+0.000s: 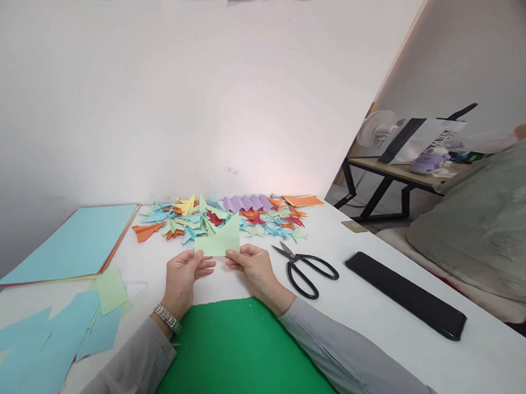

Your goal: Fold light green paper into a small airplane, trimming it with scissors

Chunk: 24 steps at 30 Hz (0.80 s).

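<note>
Two hands pinch one pale green paper: the left hand (184, 276) grips its lower left edge, the right hand (252, 265) its lower right. The paper (218, 241) is already folded, one corner peaked. Beyond the fingers lies a pile (222, 218) of finished folds. Scissors (304, 267) rest just right of the right hand; blue sheets (74, 241) lie left, unfolded.

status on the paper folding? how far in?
Done: a heap of folded pieces lies at the table's far edge. In hand: left hand and right hand pinch a light green piece, partly folded. Left: a stack of flat sheets and loose blue offcuts.
</note>
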Each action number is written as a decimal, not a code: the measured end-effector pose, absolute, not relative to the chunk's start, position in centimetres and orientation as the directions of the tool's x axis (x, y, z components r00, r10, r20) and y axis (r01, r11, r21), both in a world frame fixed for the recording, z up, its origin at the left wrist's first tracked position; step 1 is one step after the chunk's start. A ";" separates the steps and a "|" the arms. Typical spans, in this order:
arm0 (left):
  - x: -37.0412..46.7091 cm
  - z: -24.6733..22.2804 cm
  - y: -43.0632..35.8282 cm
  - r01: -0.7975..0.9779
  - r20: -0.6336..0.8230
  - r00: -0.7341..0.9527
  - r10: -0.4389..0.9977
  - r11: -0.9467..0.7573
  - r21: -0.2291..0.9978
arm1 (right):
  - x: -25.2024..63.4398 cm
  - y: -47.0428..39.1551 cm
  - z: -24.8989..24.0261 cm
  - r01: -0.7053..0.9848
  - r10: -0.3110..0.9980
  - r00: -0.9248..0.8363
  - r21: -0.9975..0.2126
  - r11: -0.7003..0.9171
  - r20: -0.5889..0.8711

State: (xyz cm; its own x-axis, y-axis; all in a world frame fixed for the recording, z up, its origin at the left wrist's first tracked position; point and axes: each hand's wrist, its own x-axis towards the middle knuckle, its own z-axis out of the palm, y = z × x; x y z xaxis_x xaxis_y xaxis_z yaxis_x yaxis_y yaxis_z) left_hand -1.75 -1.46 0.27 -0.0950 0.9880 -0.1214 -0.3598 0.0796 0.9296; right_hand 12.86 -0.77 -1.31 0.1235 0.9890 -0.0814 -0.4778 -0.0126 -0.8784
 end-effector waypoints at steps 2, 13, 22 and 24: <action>-1.7 0.3 -1.5 -0.367 -0.119 -0.098 0.988 0.075 0.927 | 12.9 -0.7 -1.3 -0.470 0.990 0.122 -0.883 -0.011 -0.078; -1.8 0.3 -1.6 -0.408 -0.113 -0.143 0.983 0.045 0.912 | 12.9 -0.7 -1.4 -0.438 0.998 0.055 -0.899 -0.007 -0.035; -1.8 0.4 -1.7 -0.413 -0.075 -0.088 0.993 0.032 0.910 | 12.9 -0.9 -1.3 -0.448 0.997 0.069 -0.894 0.009 -0.025; -1.7 0.5 -1.8 -0.418 -0.067 -0.064 0.996 0.035 0.908 | 12.8 -0.9 -1.3 -0.450 0.998 0.061 -0.893 0.005 -0.025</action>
